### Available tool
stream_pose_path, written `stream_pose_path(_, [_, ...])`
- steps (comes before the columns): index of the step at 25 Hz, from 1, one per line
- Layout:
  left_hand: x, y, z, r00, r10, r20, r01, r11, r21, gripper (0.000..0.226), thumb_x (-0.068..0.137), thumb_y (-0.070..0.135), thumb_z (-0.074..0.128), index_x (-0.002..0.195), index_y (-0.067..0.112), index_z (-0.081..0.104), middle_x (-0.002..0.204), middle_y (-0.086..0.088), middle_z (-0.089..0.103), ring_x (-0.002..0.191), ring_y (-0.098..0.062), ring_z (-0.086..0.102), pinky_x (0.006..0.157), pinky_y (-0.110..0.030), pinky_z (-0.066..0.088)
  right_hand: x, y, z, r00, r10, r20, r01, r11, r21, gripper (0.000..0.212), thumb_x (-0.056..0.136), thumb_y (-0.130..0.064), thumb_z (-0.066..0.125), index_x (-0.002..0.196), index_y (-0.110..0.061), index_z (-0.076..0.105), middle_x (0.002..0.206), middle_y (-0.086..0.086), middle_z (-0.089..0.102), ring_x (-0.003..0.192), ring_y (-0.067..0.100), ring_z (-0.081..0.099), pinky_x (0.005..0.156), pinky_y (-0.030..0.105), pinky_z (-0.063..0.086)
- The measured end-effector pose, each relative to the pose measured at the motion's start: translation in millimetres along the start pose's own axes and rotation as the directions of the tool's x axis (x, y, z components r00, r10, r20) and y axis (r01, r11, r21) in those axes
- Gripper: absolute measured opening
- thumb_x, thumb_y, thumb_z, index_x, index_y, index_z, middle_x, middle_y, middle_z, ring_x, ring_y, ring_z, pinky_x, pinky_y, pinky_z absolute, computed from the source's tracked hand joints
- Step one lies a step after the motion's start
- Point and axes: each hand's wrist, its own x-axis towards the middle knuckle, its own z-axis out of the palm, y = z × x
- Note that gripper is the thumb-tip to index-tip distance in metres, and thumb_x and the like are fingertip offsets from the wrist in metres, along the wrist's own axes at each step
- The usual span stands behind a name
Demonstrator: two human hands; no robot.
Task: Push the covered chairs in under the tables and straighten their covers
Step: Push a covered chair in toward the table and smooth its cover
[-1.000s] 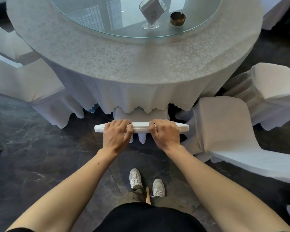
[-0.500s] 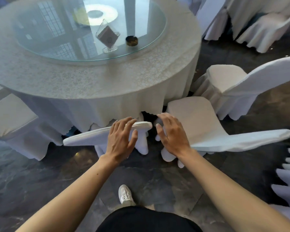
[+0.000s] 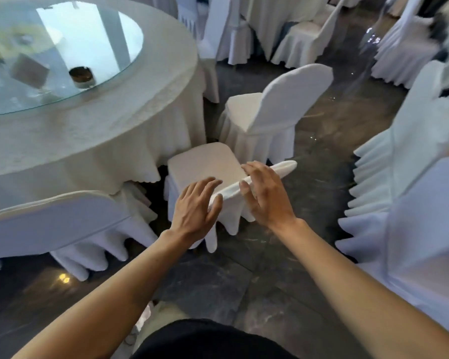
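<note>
- Grip risk: the left hand [image 3: 195,211] is open, fingers straight and spread, thumb at the near end of the chair back. The right hand [image 3: 267,198] is also open, fingers apart over the back's top edge [image 3: 278,168]; whether it touches, cannot tell. Neither hand is clamped on anything. A push from flat hands may slide the loose cover along the frame instead of moving the chair.
- Snag risk: the covered chair [image 3: 205,161] faces the bench's [image 3: 101,120] right edge, seat front just beside the tablecloth hem [image 3: 140,174]. Driven in, the seat could bunch or drag that cloth and disturb the small items on the glass turntable [image 3: 101,35].
- Clearance risk: a neighbouring chair [image 3: 265,110] stands near on the far side; an angled shove may catch its skirt.
- Look: white fabric, seat smooth and wholly outside the bench edge. The back shows as a thin curved rim. The skirt [image 3: 231,218] hangs in uneven pleats toward the dark floor [image 3: 244,268] and likely needs tugging.
</note>
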Motion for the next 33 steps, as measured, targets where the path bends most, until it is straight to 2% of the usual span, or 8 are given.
stream_pose_path(3, [31,55,34,0.996,0.051,0.067,-0.05,0.999,-0.012,0.053,0.097,0.047,0.026,0.13,0.016,0.054,0.132,-0.005,0.056,0.117,-0.022,0.052,0.1,-0.035,0.038,-14,59,-40,0.999,0.023,-0.024,-0.023,0.999,-0.03,0.046,0.1,-0.037,0.034,0.132,-0.008,0.05,0.136,0.013,0.052,0.128,0.027,0.045,0.109,0.044,0.036])
stream_pose_path(10, [68,85,81,0.998,-0.018,0.068,0.019,0.999,-0.025,0.06,0.094,0.053,0.023,0.133,0.017,0.051,0.135,-0.004,0.054,0.119,-0.021,0.05,0.101,-0.04,0.041,5,126,-43,1.0,-0.012,0.018,0.013,0.999,-0.049,0.048,0.099,-0.039,0.037,0.132,-0.006,0.051,0.133,0.015,0.054,0.124,0.029,0.049,0.106,0.045,0.037])
stream_pose_path(20, [116,70,150,0.953,-0.304,0.012,0.304,0.953,0.022,0.054,0.097,0.053,0.027,0.13,0.02,0.051,0.129,-0.004,0.058,0.113,-0.023,0.055,0.095,-0.037,0.043,63,219,-16,0.94,-0.071,0.334,0.089,0.995,-0.038,0.047,0.1,-0.038,0.04,0.136,-0.008,0.046,0.138,0.014,0.051,0.128,0.027,0.046,0.109,0.047,0.037])
stream_pose_path(26, [119,68,164,0.902,-0.432,-0.001,0.43,0.895,0.117,0.053,0.096,0.048,0.025,0.127,0.017,0.056,0.124,-0.001,0.062,0.11,-0.02,0.056,0.096,-0.034,0.039,92,248,15,0.86,-0.192,0.472,0.193,0.98,0.046,0.057,0.099,-0.05,0.028,0.136,-0.011,0.046,0.138,0.012,0.051,0.125,0.028,0.048,0.106,0.045,0.039])
stream_pose_path(28, [118,70,171,0.88,-0.472,-0.054,0.474,0.865,0.166,0.048,0.096,0.045,0.028,0.117,0.017,0.061,0.112,0.0,0.067,0.101,-0.021,0.059,0.091,-0.034,0.04,100,256,28,0.829,-0.243,0.503,0.233,0.969,0.084,0.059,0.099,-0.053,0.024,0.133,-0.012,0.049,0.133,0.011,0.054,0.119,0.027,0.052,0.101,0.045,0.043])
stream_pose_path(30, [122,73,173,0.853,-0.514,-0.095,0.522,0.83,0.197,0.04,0.096,0.042,0.029,0.1,0.021,0.063,0.093,0.002,0.067,0.086,-0.02,0.06,0.082,-0.034,0.041,109,265,37,0.792,-0.282,0.541,0.261,0.958,0.117,0.062,0.098,-0.058,0.017,0.121,-0.016,0.056,0.121,0.007,0.06,0.103,0.025,0.058,0.083,0.039,0.046])
stream_pose_path(31, [127,75,174,0.833,-0.543,-0.108,0.553,0.806,0.211,0.038,0.097,0.041,0.029,0.091,0.022,0.062,0.085,0.003,0.065,0.079,-0.02,0.059,0.078,-0.034,0.04,114,270,41,0.77,-0.299,0.564,0.277,0.953,0.127,0.067,0.096,-0.062,0.011,0.113,-0.018,0.059,0.113,0.004,0.062,0.092,0.022,0.058,0.073,0.035,0.043])
stream_pose_path(33, [132,79,177,0.787,-0.602,-0.134,0.616,0.753,0.23,0.041,0.097,0.041,0.028,0.08,0.022,0.061,0.075,0.003,0.063,0.072,-0.021,0.057,0.073,-0.034,0.04,120,279,47,0.744,-0.333,0.579,0.326,0.938,0.12,0.075,0.093,-0.067,0.001,0.103,-0.022,0.06,0.101,0.0,0.065,0.079,0.019,0.057,0.063,0.031,0.037])
